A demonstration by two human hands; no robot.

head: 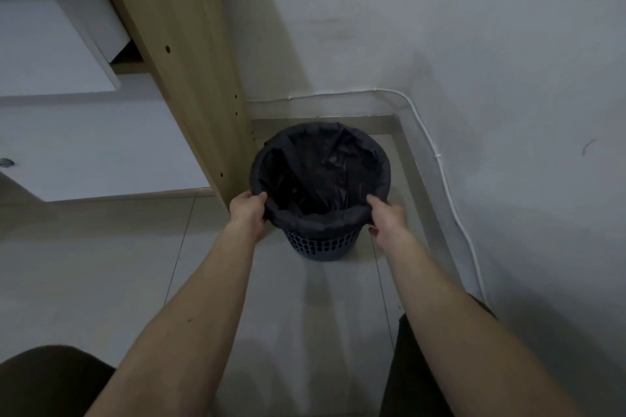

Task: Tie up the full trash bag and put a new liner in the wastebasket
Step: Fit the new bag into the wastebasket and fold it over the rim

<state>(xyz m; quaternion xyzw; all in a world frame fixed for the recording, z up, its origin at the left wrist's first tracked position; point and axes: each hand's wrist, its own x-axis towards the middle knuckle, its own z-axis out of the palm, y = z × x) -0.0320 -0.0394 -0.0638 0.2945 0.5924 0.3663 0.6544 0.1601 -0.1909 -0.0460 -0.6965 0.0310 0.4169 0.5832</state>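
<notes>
Head view, left to right. At far left, a white cabinet with a wooden upright panel beside it. Your left hand is closed on the black liner where it folds over the near-left rim of the wastebasket. The wastebasket, dark blue with a perforated wall, stands upright on the tiled floor, just beside the foot of the panel and near the room corner. Your right hand pinches the liner's fold at the near-right rim. A white cable runs along the wall at right.
</notes>
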